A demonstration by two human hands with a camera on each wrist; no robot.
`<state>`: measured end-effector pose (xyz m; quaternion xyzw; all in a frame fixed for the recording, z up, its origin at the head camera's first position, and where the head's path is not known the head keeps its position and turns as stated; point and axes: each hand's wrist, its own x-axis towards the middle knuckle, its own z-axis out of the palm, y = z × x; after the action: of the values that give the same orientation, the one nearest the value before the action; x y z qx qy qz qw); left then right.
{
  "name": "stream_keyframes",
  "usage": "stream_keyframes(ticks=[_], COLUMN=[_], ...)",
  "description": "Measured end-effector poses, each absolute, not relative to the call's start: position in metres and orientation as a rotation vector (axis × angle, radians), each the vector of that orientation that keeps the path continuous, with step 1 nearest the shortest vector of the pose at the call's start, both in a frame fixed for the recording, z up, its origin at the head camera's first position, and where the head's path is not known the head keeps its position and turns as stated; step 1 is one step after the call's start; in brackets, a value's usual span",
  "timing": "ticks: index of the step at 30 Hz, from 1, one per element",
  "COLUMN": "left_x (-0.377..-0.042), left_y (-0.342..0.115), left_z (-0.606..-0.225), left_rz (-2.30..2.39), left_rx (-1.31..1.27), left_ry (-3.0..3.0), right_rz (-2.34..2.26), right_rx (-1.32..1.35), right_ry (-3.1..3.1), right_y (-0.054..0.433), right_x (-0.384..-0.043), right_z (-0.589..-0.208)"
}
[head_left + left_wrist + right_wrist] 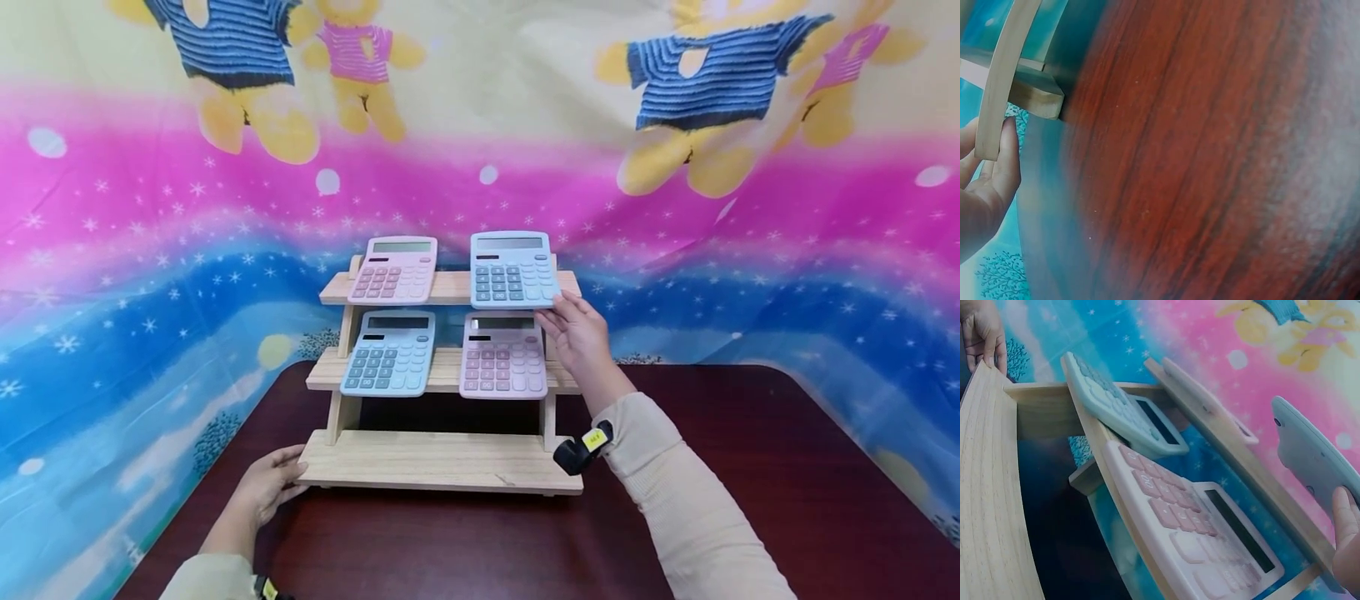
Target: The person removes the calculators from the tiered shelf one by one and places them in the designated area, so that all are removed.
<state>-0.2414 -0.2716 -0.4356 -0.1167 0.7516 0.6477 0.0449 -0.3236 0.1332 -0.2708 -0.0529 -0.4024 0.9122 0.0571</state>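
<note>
right hand (pixel 581 335): pinching the blue calculator (pixel 512 268) by its lower right corner, at the right of the top shelf (pixel 453 287), display uncovered | left hand (pixel 267 483): pinching the left end of the bottom shelf (pixel 442 461) (probably steadying the stand (pixel 550 421)) | other three calculators (pixel 502 357): leaned back, likely for visibility

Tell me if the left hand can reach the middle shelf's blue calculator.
Probably yes, once the left hand releases the bottom shelf it grips; nothing appears to block that blue calculator from the front.
</note>
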Motion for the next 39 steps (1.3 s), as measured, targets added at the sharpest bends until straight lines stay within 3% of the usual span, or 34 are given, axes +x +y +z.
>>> stream_keyframes(ticks=[39], left_x=[-0.244], left_y=[-0.274], left_z=[-0.443], left_rz=[1.993], left_rx=[-0.349], left_ry=[2.315], right_rz=[2.819], right_rx=[0.059], right_ry=[-0.937], right_y=[0.210], right_x=[-0.266], right_z=[-0.285])
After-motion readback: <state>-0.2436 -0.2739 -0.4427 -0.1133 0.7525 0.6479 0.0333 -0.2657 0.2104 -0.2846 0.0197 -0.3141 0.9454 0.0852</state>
